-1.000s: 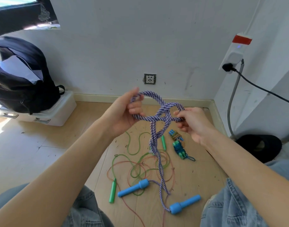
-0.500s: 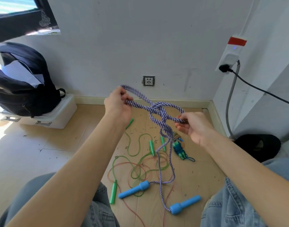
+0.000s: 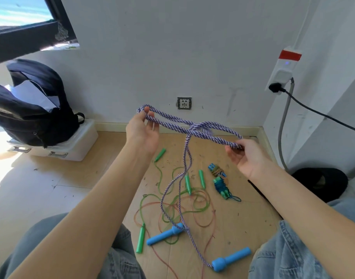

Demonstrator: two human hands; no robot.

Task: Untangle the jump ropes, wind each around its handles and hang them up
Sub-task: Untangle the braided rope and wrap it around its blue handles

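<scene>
Backpack (image 3: 31, 109) on white box (image 3: 72, 146), green rope tangle (image 3: 172, 204), perhaps two wound ropes (image 3: 218, 178) beside

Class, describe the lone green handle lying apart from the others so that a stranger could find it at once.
Start at the wall socket and drop to the wooden floor. Just below the left hand lies a green handle, tilted. Unlike the other green handles, it sits nearest the wall, above the rope tangle.

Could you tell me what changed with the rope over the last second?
The left hand and right hand pulled apart, stretching the purple-and-white braided jump rope and tightening its loose loops into a small knot. Both kept their grip; the blue handles stayed on the floor.
</scene>
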